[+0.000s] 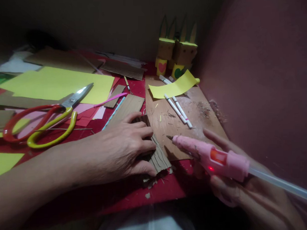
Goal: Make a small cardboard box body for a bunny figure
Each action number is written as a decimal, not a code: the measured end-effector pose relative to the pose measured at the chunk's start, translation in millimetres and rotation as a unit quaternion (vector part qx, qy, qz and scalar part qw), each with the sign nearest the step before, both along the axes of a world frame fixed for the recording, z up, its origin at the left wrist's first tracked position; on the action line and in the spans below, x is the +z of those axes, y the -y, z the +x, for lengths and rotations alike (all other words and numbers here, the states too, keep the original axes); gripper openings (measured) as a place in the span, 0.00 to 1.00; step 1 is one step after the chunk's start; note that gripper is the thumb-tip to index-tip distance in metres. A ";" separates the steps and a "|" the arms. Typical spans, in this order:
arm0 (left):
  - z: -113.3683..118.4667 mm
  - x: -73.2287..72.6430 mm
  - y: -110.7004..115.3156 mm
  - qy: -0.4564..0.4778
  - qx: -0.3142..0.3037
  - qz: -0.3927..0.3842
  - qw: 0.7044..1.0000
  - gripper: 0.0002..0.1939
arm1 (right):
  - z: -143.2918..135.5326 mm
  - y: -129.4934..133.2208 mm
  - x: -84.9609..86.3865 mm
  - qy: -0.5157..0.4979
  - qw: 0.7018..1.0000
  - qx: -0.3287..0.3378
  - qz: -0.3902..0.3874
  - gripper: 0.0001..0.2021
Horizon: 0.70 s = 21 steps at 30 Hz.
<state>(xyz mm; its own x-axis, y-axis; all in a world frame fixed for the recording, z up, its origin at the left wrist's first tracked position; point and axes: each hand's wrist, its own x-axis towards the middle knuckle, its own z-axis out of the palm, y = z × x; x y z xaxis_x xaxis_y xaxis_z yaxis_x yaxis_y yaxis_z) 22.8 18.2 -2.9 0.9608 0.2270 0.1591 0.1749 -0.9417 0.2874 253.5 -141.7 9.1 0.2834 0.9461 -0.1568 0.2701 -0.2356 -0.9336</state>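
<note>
My right hand (236, 192) is wrapped around a pink hot glue gun (202, 150), its red light lit and a clear glue stick (284, 182) running out of the back. The gun's nozzle points left over a wooden board. My left hand (134, 142) grips a small piece of brown cardboard (160, 158) with a rough, ridged surface near the table's front edge. Part of that piece is hidden beneath the palm and fingers. A flat cardboard strip (130, 109) lies just beyond my left hand.
Scissors (71, 101) with red and yellow handles lie at left on yellow sheets (66, 79). White markers (175, 109) and a curled yellow strip (174, 89) rest on the wooden board (204, 123). Two cardboard figures (176, 53) stand behind, beside the wall (258, 74).
</note>
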 end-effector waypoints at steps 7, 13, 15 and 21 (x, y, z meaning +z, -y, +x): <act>-0.7 -3.1 -0.8 -0.003 -0.007 0.003 1.000 0.19 | -12.5 0.7 6.9 0.037 0.997 0.000 -0.063 0.37; -1.1 -3.0 -0.3 0.004 -0.003 -0.003 1.000 0.17 | -19.3 -0.4 9.4 0.019 0.998 0.010 -0.052 0.35; -0.9 -3.3 -0.5 0.005 -0.004 -0.002 1.000 0.17 | -21.4 -2.3 9.9 0.014 0.999 0.014 -0.050 0.36; 0.3 -2.5 -0.4 0.003 0.002 0.000 1.000 0.17 | -19.3 -8.4 5.5 0.088 0.995 -0.048 -0.006 0.36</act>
